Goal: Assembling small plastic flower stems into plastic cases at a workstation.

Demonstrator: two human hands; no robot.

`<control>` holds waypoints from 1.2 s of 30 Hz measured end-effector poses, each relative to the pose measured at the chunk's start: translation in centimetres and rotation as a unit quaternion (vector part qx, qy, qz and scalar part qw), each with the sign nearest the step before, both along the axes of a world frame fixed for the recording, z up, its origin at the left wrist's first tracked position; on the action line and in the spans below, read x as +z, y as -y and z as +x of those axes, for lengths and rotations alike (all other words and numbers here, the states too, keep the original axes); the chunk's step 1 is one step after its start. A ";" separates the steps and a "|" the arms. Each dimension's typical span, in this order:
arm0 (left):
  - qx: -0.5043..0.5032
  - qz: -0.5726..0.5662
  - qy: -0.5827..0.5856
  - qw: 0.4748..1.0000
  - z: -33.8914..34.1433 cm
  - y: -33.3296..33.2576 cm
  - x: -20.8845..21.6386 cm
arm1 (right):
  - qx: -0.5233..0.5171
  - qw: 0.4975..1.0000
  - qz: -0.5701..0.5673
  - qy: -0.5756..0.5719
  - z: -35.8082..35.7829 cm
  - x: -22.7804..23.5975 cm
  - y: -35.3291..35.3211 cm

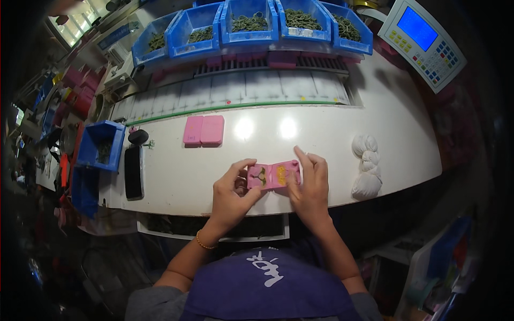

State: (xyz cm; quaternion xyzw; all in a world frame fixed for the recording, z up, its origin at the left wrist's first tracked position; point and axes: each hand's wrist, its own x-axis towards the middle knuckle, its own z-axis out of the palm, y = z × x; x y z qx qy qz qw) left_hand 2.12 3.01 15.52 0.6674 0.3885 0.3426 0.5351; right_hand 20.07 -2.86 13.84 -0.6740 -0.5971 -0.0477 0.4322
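Near the front edge of the white table, a pink two-part rubber mould (271, 175) is spread apart like a book. A dark green branched shape lies in its left half, and yellow marks show on the right half. My left hand (231, 193) grips the left half by its outer side, thumb along the lower edge. My right hand (312, 193) is closed on the right half, its thumb over the inner face and its index finger raised. Farther back on the table, two closed pink moulds (204, 130) lie side by side.
Blue bins (249, 33) of green pieces line the back above a roller strip. A control panel (423, 40) with a blue screen stands back right. White cloth (367, 166) lies right; a black phone (134, 172) and blue trays (101, 144) are left. Below is an open drawer (286, 227).
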 end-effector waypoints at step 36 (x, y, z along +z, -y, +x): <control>-0.120 0.230 -0.105 0.960 3.3 -1.3 -0.6 | -0.035 0.968 -0.119 -0.220 0.9 -0.3 -1.8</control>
